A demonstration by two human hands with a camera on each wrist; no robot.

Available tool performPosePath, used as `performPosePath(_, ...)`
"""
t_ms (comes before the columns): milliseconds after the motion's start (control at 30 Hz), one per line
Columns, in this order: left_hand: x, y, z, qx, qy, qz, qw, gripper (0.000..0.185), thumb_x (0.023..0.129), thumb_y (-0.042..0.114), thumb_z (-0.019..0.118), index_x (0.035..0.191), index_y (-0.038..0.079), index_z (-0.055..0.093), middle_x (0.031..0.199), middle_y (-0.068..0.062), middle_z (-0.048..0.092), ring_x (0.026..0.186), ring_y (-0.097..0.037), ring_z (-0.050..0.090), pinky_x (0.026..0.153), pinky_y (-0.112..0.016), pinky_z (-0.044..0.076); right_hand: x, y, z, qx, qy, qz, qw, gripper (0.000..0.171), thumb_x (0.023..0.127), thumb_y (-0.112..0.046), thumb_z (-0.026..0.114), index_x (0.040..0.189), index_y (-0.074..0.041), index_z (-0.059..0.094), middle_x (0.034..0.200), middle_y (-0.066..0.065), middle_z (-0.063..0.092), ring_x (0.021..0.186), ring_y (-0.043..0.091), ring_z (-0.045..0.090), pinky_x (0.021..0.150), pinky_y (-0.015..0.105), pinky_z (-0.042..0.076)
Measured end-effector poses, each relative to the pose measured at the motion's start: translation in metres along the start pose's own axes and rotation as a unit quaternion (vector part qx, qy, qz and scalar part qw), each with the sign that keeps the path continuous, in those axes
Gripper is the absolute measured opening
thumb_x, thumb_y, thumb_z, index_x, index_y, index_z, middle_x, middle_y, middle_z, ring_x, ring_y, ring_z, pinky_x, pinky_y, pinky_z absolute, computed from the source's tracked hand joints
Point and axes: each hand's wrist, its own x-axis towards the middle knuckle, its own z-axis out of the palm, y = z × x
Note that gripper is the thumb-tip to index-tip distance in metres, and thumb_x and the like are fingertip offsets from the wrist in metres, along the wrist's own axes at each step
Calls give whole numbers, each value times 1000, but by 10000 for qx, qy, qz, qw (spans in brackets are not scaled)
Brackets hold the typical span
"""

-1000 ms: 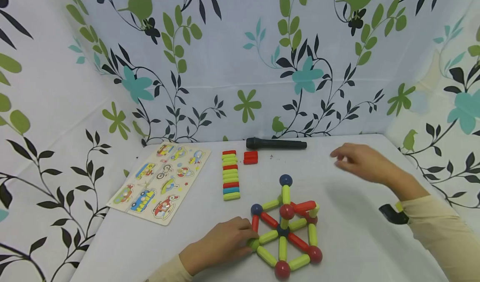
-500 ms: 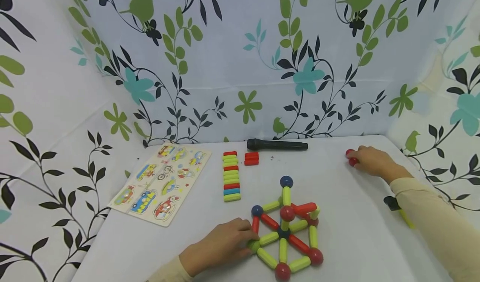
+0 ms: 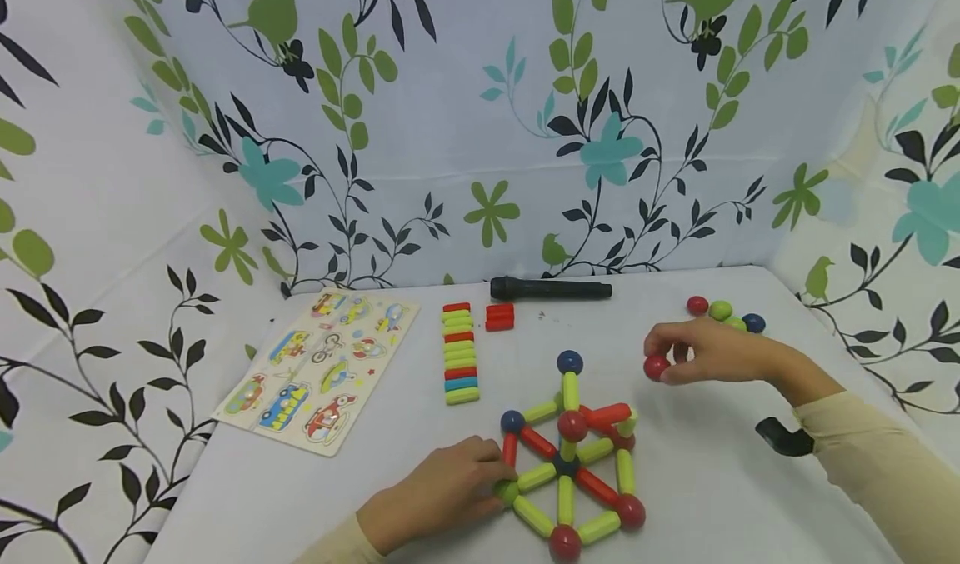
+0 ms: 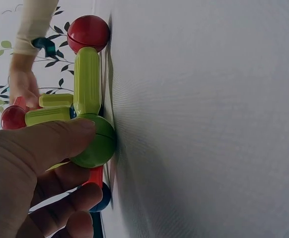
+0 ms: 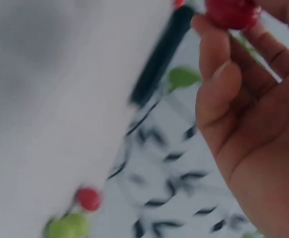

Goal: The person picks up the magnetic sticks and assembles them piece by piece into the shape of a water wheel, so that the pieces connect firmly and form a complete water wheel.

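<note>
On the white table (image 3: 712,481), near its front edge, sits a stick-and-ball structure (image 3: 573,460) — green and red rods joined at red and blue balls, 1 blue ball (image 3: 570,361) at its top. Left hand (image 3: 438,493) rests at the structure's left side; in the left wrist view the thumb and curled fingers (image 4: 60,198) grip a green ball joint (image 4: 96,141) where a green rod and a red rod meet, bracing it against the table. Right hand (image 3: 712,351) is off the table, to the right of the structure's top, fingertips pinching a red ball (image 3: 656,367) — confirmed in the right wrist view (image 5: 232,12), though blurred. Behind it lie 4 spare balls (image 3: 722,311), red, green, green, blue. Step in hand, as judged: carrying a fresh ball to the structure while the other hand steadies it. Next move calls for bringing the ball onto a free rod end, probably the red rod (image 3: 611,414) at upper right, gently enough not to shift the standing rods. Row of spare rods (image 3: 460,351), puzzle board (image 3: 318,364) and black torch (image 3: 551,288) lie behind, untouched.
</note>
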Motion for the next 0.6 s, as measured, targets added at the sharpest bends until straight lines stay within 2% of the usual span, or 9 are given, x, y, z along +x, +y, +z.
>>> performPosePath(100, 1, 0, 0, -6, 3, -3, 10000, 34, 89, 28, 80, 122, 26, 73, 109, 14, 64, 98, 2, 56, 85, -16, 51, -9, -34, 6, 236, -325, -558, 9976, 26, 90, -27, 76, 114, -29, 65, 101, -12, 67, 85, 13, 62, 71, 29, 54)
performPosePath(200, 0, 1, -2, -15, 11, -3, 10000, 34, 90, 28, 80, 122, 26, 73, 110, 14, 64, 99, 1, 57, 86, -16, 51, -12, -53, 12, 273, -511, -688, 9959, 26, 91, -25, 76, 114, -30, 65, 102, -15, 67, 84, 10, 62, 70, 28, 53)
performPosePath(400, 0, 1, -1, -52, 17, 21, 10000, 34, 90, 28, 80, 123, 26, 73, 110, 14, 64, 100, 1, 57, 87, -17, 51, -9, -55, 20, 183, -584, -567, 9965, 28, 90, -25, 75, 116, -27, 66, 102, -15, 67, 85, 9, 61, 69, 27, 53)
performPosePath(600, -1, 1, 0, -45, 33, 18, 10000, 34, 90, 28, 80, 123, 25, 73, 110, 14, 64, 100, 1, 57, 87, -17, 51, -8, -55, 21, 154, -605, -486, 9969, 29, 90, -26, 75, 116, -31, 65, 103, -16, 67, 86, 8, 62, 70, 27, 53)
